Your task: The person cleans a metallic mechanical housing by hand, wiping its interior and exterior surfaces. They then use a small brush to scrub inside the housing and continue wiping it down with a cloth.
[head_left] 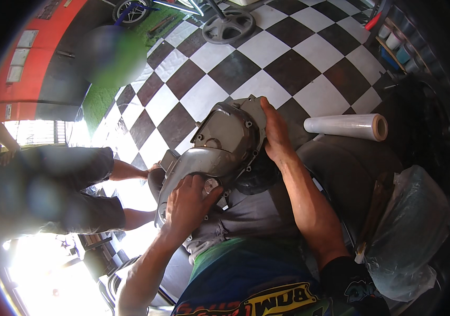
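Observation:
A grey metal engine cover, apparently from a scooter, lies tilted across my lap. My right hand grips its upper right edge, with the thumb along the rim. Low on the cover, my left hand curls its fingers and thumb around a small silver round piece with ring-like grooves. Whether that piece is loose or part of the cover cannot be told. Bolt holes line the cover's right edge. Beneath it, a dark rounded object is partly hidden.
A roll of clear plastic film lies on a dark padded seat to my right, near a plastic bag. At left stands another person in dark shorts. Ahead, a round stand base rests on the checkered floor.

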The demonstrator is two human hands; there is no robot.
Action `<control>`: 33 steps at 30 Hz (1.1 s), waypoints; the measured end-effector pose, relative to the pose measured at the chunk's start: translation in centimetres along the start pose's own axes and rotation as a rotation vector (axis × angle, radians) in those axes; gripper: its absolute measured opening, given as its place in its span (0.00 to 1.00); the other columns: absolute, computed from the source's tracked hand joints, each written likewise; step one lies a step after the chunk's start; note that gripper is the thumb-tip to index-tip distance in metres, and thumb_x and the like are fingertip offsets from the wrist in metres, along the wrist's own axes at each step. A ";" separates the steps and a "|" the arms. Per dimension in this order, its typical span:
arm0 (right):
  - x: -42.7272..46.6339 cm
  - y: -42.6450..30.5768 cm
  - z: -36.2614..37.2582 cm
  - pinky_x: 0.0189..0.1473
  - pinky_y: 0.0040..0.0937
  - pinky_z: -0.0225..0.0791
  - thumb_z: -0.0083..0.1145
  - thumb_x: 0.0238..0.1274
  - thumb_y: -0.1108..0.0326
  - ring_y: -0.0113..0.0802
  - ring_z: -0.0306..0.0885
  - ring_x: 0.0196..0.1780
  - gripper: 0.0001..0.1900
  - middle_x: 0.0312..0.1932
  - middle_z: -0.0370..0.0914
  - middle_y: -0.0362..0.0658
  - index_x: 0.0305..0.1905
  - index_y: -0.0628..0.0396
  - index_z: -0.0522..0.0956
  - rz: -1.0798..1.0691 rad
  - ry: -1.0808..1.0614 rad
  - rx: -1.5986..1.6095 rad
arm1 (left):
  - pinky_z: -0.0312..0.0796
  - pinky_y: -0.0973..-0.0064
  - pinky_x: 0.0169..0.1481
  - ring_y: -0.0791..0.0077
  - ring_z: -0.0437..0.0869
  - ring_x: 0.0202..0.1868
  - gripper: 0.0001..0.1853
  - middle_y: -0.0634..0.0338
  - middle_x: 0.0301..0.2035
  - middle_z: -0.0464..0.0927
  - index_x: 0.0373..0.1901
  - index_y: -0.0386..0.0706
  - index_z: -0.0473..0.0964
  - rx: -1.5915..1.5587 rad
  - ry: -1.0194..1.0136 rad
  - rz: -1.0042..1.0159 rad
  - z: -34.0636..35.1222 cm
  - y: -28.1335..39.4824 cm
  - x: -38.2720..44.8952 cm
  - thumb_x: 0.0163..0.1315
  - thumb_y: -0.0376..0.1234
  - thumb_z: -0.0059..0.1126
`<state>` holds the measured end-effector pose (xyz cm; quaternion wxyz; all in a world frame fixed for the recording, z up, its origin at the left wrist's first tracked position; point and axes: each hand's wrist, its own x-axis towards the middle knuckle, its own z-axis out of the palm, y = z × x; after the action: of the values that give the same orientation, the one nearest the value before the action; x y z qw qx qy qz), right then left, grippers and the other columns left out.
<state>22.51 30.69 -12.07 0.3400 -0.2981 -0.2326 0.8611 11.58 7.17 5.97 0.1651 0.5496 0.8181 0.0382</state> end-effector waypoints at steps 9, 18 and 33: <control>-0.2 -0.3 0.4 0.81 0.39 0.64 0.62 0.85 0.37 0.34 0.74 0.76 0.38 0.73 0.80 0.46 0.77 0.63 0.76 -0.003 0.033 -0.004 | 0.82 0.47 0.55 0.41 0.90 0.53 0.24 0.44 0.50 0.84 0.59 0.35 0.79 -0.042 -0.059 0.123 -0.9 -0.9 0.0 0.73 0.42 0.75; -1.2 -0.8 1.2 0.71 0.38 0.76 0.63 0.85 0.37 0.33 0.82 0.66 0.36 0.63 0.84 0.46 0.72 0.63 0.79 -0.032 0.026 0.075 | 0.83 0.49 0.58 0.41 0.91 0.54 0.23 0.46 0.51 0.87 0.59 0.36 0.83 -0.079 -0.061 -0.026 -1.2 -0.2 -0.7 0.71 0.42 0.78; -1.3 -1.1 1.4 0.71 0.38 0.76 0.60 0.88 0.40 0.35 0.82 0.66 0.34 0.64 0.84 0.47 0.73 0.65 0.78 -0.017 0.043 0.063 | 0.84 0.52 0.59 0.46 0.90 0.55 0.22 0.47 0.52 0.87 0.59 0.36 0.84 -0.028 -0.015 0.109 -1.4 -0.5 -0.2 0.70 0.39 0.78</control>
<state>22.84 30.17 -9.95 0.3614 -0.3035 -0.2008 0.8585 10.82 6.94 7.24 0.1766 0.5914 0.7849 0.0546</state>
